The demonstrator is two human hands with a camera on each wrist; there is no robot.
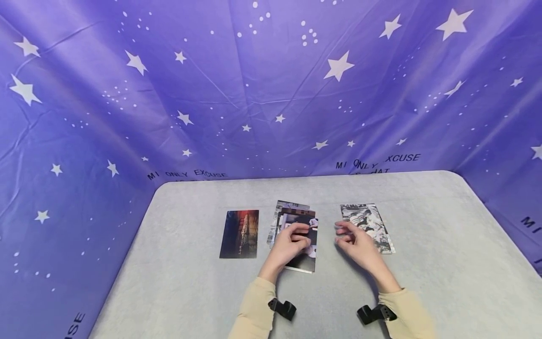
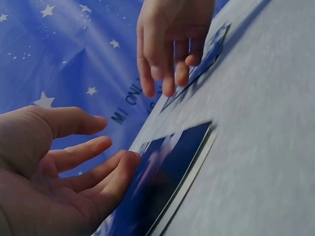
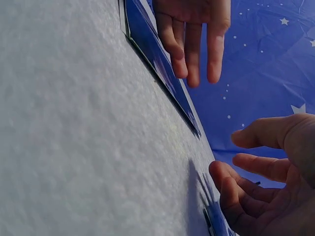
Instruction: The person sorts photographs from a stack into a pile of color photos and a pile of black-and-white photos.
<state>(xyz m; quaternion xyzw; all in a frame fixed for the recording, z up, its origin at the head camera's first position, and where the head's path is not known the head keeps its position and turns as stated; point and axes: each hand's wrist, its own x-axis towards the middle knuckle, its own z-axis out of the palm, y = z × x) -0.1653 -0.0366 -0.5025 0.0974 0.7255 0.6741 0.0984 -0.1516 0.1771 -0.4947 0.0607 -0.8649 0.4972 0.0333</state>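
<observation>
Several overlapping picture cards [image 1: 302, 263] lie in a loose pile at the middle of the table. Over this pile is my left hand [image 1: 289, 247], its fingers loosely bent and nothing between thumb and fingertips; in the left wrist view the hand [image 2: 74, 167] hangs beside the top card [image 2: 162, 172]. My right hand [image 1: 360, 247] is at the left edge of a second pile with a black-and-white card [image 1: 368, 219] on top, its fingers parted and holding nothing. The right wrist view shows that hand [image 3: 270, 177] with thumb and fingers apart.
A single dark card with red and orange [image 1: 239, 234] lies left of the middle pile. The grey table [image 1: 178, 282] has a rounded far edge, and a purple curtain with white stars [image 1: 254, 94] hangs behind and at both sides. Each wrist wears a black strap.
</observation>
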